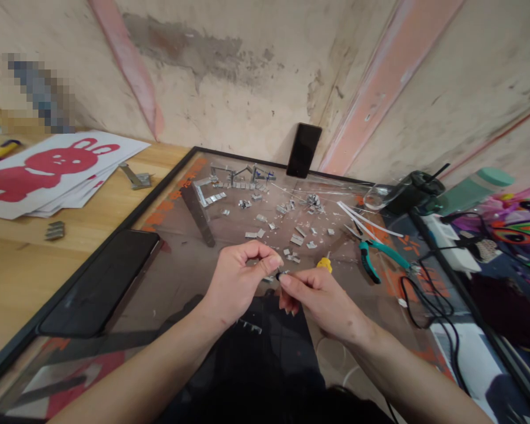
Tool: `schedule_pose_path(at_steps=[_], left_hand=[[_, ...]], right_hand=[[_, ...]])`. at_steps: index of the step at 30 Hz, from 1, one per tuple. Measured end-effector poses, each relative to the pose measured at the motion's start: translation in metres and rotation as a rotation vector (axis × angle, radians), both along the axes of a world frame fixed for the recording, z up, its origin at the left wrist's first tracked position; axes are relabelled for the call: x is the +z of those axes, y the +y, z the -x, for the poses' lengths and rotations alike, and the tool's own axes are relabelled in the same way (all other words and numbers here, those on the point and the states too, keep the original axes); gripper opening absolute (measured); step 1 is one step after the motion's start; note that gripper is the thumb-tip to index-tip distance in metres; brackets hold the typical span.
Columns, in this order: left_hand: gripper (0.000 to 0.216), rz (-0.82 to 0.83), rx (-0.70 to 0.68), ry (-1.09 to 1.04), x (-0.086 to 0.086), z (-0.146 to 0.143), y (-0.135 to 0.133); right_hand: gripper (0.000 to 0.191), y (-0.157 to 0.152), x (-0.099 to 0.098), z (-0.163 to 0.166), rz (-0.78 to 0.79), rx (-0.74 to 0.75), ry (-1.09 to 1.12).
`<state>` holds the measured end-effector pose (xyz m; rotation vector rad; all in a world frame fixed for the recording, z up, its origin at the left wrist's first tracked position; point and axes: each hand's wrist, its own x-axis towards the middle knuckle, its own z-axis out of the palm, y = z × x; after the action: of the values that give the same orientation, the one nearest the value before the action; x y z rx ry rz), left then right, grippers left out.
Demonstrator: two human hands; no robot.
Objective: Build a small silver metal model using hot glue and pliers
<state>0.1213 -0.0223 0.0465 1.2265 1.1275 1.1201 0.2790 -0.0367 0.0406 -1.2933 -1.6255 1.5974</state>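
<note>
My left hand (241, 277) and my right hand (315, 294) meet over the middle of a glass sheet (168, 282). Both pinch a tiny metal piece (281, 274) between thumb and fingertips; its exact shape is too small to make out. A yellow-handled tool (324, 264) lies just beyond my right hand. Several small silver metal parts (291, 235) are scattered on the glass farther back.
Teal-handled pliers (380, 254) and white strips lie to the right. A dark phone (99, 282) rests on the glass at left; another phone (304, 150) leans on the wall. Papers with a red rabbit (53, 168) sit on the wooden table. Black cables (428, 300) and clutter fill the right.
</note>
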Motion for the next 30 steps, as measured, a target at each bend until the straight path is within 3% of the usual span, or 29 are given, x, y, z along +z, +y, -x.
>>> schedule_pose_path(at_steps=[11, 19, 30], left_hand=[[0.012, 0.050, 0.033, -0.049, 0.0015, 0.0000, 0.0012], [0.012, 0.066, 0.017, -0.096, 0.0005, -0.0015, 0.0011], [0.012, 0.048, 0.008, -0.073, 0.0005, -0.0015, 0.0002]], right_hand=[[0.039, -0.0016, 0.0056, 0.0009, -0.006, 0.027, -0.045], [0.047, -0.0002, -0.0037, 0.0015, 0.028, 0.014, 0.040], [0.047, -0.0010, -0.0014, 0.0021, 0.026, -0.001, 0.029]])
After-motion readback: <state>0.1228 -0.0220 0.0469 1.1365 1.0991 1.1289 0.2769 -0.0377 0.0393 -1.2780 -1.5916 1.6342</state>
